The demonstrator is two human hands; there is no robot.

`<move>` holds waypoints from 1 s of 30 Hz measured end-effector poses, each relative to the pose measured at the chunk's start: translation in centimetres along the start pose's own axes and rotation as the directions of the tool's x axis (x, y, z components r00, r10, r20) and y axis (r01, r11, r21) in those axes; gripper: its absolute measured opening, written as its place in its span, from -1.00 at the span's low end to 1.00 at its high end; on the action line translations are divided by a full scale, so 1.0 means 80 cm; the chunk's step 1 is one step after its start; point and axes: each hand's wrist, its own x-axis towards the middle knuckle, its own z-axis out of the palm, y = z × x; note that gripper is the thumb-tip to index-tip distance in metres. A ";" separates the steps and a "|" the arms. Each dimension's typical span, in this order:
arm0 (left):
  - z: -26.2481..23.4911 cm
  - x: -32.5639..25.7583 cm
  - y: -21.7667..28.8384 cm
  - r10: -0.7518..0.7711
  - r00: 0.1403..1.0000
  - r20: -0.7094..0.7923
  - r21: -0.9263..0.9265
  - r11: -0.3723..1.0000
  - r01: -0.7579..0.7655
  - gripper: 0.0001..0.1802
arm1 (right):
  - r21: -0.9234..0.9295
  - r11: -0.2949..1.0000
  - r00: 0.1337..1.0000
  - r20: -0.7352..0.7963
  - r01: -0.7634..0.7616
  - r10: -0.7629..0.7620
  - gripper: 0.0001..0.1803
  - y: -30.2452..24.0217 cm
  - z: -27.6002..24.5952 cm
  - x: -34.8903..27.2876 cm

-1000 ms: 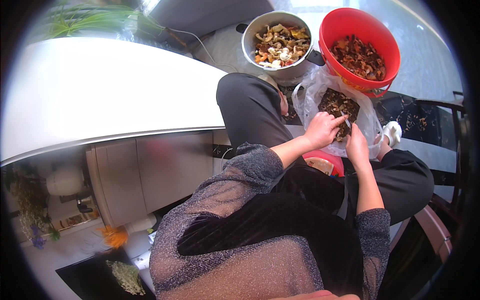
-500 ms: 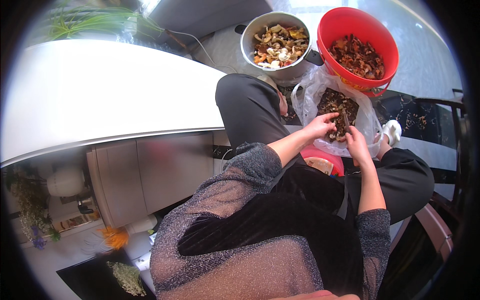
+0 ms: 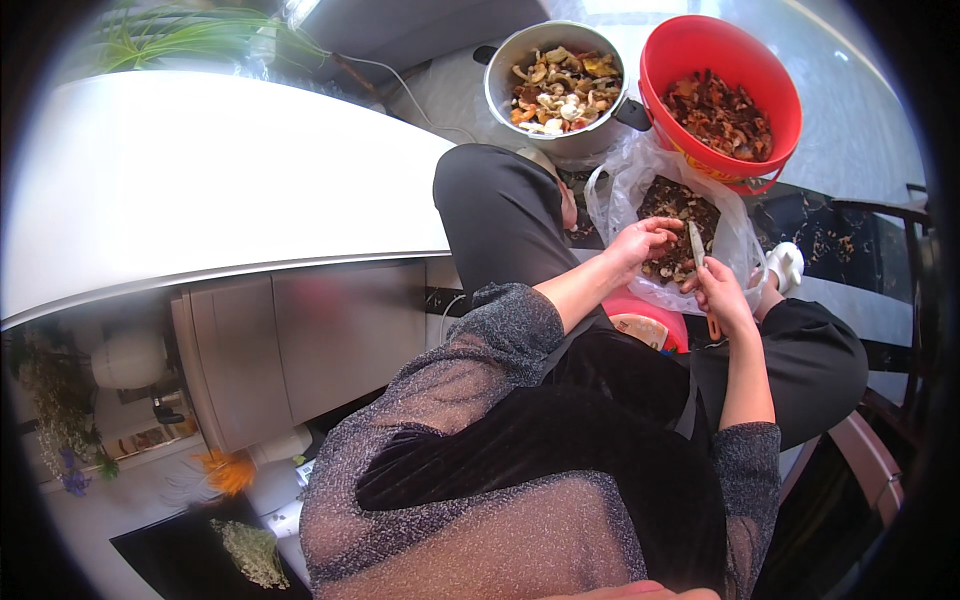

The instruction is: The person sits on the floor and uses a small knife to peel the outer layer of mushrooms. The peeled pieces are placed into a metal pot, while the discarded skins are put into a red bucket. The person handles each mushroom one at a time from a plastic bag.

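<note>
Shifted since a second ago: left hand (image 3: 640,243), then pressed into the middle of the plastic bag (image 3: 640,190), now drawn back toward its seven o'clock edge, fingers curled loosely over the dark scraps; cannot tell whether anything is pinched between them. Risen too: right hand (image 3: 722,296), now with a small knife (image 3: 697,245) showing clearly, pale blade pointing to twelve o'clock over the bag, orange handle down in the fist. Grip there closed firmly round the handle. Likely a piece just dropped or another being fetched for trimming, judging by both hands hovering over the scrap heap.

Directly at twelve o'clock of the hands, the bag spread open with brown trimmings inside. Beyond it, at eleven o'clock, a metal pot (image 3: 500,85) filled with pale and orange mushroom pieces; at one o'clock, touching the bag, a red bucket (image 3: 770,85) with darker mushrooms. Just below the hands, at six o'clock, a small red bowl (image 3: 655,310) resting on the lap between black-trousered knees.

Floor pale and glossy under the pot and bucket, dark patterned strip at three o'clock. Broad white tabletop (image 3: 200,180) sweeping across at nine o'clock, green plant (image 3: 170,40) at its far end, white cabinet fronts (image 3: 300,340) beneath.
</note>
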 end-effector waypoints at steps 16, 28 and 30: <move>0.016 -0.022 0.019 0.635 0.683 0.361 0.916 -0.105 -0.386 -0.46 | -0.456 0.851 0.909 -0.182 0.260 -0.376 -0.79 0.031 -0.008 0.022; 0.019 -0.025 0.024 0.587 0.670 0.454 0.888 -0.240 -0.392 -0.34 | -0.575 0.797 0.911 -0.206 0.183 -0.357 -0.82 0.028 -0.014 0.024; 0.019 -0.024 0.025 0.605 0.653 0.456 0.887 -0.244 -0.393 -0.36 | -0.598 0.791 0.922 -0.223 0.126 -0.315 -0.82 0.024 -0.019 0.023</move>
